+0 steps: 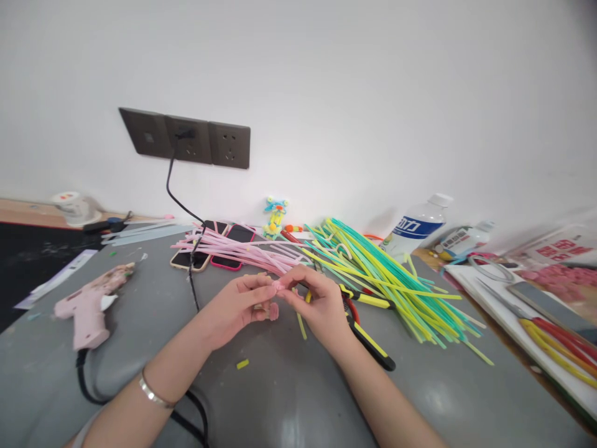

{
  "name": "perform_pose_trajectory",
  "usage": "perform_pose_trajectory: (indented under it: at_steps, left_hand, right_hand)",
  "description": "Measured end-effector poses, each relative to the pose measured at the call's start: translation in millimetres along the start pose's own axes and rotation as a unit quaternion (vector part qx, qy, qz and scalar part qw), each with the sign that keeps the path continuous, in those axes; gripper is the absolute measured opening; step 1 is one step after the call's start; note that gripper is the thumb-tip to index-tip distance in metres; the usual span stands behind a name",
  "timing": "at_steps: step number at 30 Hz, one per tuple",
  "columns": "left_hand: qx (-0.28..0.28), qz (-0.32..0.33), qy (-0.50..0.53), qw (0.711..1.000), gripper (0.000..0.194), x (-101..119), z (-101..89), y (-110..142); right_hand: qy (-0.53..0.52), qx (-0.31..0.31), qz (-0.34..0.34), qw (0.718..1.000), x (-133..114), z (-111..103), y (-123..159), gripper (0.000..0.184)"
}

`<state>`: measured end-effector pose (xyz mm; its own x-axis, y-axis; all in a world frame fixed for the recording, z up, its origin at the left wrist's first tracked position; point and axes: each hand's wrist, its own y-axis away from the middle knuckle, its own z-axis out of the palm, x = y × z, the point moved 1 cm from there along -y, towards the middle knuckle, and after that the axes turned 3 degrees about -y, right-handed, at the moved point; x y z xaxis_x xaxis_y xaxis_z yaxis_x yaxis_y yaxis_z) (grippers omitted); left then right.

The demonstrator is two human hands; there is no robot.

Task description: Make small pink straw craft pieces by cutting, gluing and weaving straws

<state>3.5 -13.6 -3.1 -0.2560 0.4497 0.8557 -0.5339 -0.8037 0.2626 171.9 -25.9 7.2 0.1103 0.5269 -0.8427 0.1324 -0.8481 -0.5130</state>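
Observation:
My left hand (240, 311) and my right hand (324, 305) meet over the grey table, both pinching a small pink piece (278, 285) between thumb and fingers. Most of that piece is covered by the fingertips. Under the left fingers another bit of pink (273, 311) shows; whether it is part of the same piece I cannot tell. A yellow-green strip (301, 323) lies below the right fingers. Just right of my right hand are cutters with yellow and black handles (373, 345). Behind both hands spreads a bundle of long thin pink strips (233, 249).
A pink glue gun (91, 305) lies at left, its black cord running under my left arm. Green and yellow strips (396, 280) are heaped at right near a bottle (417, 224). Phones (190, 259), a small colourful figure (276, 218) and a yellow scrap (242, 364) are also there.

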Motion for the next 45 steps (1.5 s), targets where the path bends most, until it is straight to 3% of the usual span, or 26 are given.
perform_pose_trajectory:
  at_steps: [16, 24, 32, 38, 45]
  left_hand:
    - [-0.013, 0.041, -0.016, 0.999, 0.025, -0.7, 0.0, -2.8]
    - [0.021, 0.065, -0.049, 0.996, 0.023, 2.3, 2.3, -1.2]
    - [0.052, 0.056, -0.051, 0.996, 0.035, 0.2, -1.0, -3.6]
    - [0.061, 0.058, -0.071, 0.994, 0.032, -3.0, -5.2, -4.0]
    - [0.076, 0.077, -0.104, 0.989, 0.036, -1.2, -3.6, -4.0]
  right_hand:
    - [0.028, 0.028, -0.028, 0.999, 0.4, 2.6, 0.9, 0.006]
    - [0.059, 0.028, -0.017, 0.998, 0.0, 1.0, 1.2, 0.003]
    - [0.116, 0.017, -0.062, 0.991, 2.2, 2.4, 3.1, 0.005]
    - [0.163, -0.011, -0.117, 0.98, 3.5, 2.3, 3.8, 0.007]
    - [0.21, -0.004, -0.128, 0.969, 2.5, 1.4, 3.4, 0.008]
